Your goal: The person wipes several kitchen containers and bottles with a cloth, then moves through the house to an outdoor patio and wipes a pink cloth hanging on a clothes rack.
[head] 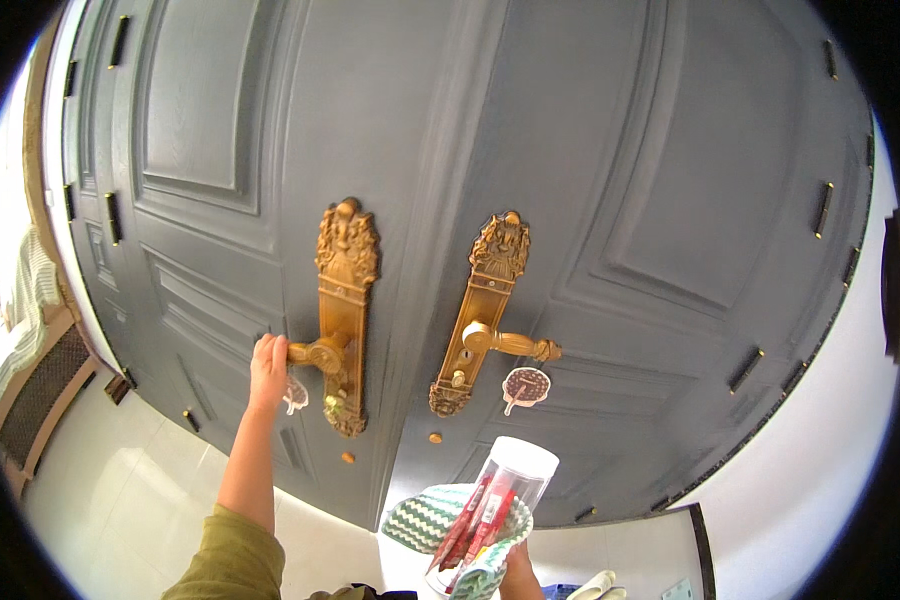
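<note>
Before me stands a grey double door (390,112) with ornate brass handle plates. My left hand (269,373) is closed around the lever handle (307,354) of the left leaf. The lever handle (521,345) of the right leaf is untouched. Low in the view, my right hand (521,574) is mostly hidden behind a green-and-white striped cloth (431,517) and a clear plastic jar (544,480), which it holds together. A white lid (525,456) tops the tilted jar, and red packets (487,517) show inside it.
Fan-shaped stickers sit below both handles, one on the right leaf (526,388). A bench-like wooden piece (49,386) with a striped cloth (26,307) stands at far left. Pale tiles (112,487) cover the floor. Slippers (596,585) lie at the bottom right. A white wall (787,480) runs along the right.
</note>
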`<action>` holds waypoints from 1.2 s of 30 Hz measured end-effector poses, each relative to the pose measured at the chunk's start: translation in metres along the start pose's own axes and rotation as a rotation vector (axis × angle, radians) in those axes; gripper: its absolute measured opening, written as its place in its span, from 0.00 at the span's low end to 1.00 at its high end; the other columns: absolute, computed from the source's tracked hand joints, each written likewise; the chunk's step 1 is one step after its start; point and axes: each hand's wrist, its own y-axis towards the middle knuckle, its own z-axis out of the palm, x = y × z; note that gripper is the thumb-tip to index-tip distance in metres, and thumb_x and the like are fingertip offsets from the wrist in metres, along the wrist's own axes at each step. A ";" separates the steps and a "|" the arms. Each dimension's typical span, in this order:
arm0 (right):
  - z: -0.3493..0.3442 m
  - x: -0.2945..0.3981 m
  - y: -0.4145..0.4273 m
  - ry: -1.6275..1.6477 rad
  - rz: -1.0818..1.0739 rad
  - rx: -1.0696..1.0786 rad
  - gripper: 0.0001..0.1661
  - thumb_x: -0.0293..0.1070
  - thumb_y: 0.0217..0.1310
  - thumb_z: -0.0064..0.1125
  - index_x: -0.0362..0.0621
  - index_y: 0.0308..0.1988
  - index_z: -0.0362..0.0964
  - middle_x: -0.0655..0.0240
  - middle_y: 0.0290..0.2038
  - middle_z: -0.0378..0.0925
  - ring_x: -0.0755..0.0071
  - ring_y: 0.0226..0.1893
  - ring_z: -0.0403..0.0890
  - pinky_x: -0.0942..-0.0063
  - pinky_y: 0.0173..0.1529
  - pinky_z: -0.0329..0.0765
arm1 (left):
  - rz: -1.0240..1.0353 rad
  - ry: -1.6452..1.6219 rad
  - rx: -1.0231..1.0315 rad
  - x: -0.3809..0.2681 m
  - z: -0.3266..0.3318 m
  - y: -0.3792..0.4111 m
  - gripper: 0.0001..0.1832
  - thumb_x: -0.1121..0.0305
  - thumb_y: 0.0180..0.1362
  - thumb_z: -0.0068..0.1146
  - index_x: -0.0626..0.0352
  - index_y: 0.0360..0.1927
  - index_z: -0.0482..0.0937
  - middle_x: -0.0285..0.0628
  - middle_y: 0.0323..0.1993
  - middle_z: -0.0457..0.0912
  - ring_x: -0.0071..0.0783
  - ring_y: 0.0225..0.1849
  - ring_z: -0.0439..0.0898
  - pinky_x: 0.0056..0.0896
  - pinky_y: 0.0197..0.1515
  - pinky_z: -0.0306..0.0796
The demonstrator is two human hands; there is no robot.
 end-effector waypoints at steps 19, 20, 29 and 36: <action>-0.010 -0.014 -0.011 0.142 0.303 0.361 0.47 0.44 0.37 0.66 0.34 0.54 0.53 0.58 0.48 0.68 0.66 0.46 0.72 0.70 0.49 0.70 | -0.311 -0.256 -0.241 0.043 -0.308 -0.155 0.21 0.60 0.60 0.34 0.64 0.51 0.67 0.46 0.50 0.69 0.37 0.53 0.67 0.34 0.53 0.60; -0.004 -0.019 -0.012 0.143 0.325 0.380 0.47 0.44 0.37 0.66 0.34 0.54 0.53 0.58 0.48 0.68 0.66 0.46 0.72 0.70 0.49 0.70 | -0.388 -0.379 -0.415 0.024 -0.322 -0.165 0.21 0.61 0.61 0.34 0.63 0.51 0.67 0.46 0.50 0.69 0.36 0.52 0.67 0.34 0.53 0.60; 0.039 -0.082 0.021 0.254 0.448 0.502 0.47 0.43 0.38 0.65 0.33 0.55 0.52 0.59 0.47 0.68 0.67 0.45 0.72 0.71 0.48 0.70 | 0.729 -1.057 -0.272 -0.213 -0.270 -0.231 0.14 0.70 0.59 0.39 0.62 0.20 0.71 0.43 0.21 0.73 0.25 0.17 0.73 0.25 0.23 0.73; 0.052 -0.124 0.096 0.270 0.443 0.641 0.48 0.44 0.38 0.64 0.33 0.56 0.50 0.59 0.48 0.66 0.66 0.45 0.71 0.71 0.47 0.71 | -0.455 -0.186 0.044 -0.111 -0.179 -0.186 0.37 0.45 0.52 0.48 0.69 0.53 0.62 0.49 0.49 0.68 0.38 0.56 0.65 0.37 0.58 0.57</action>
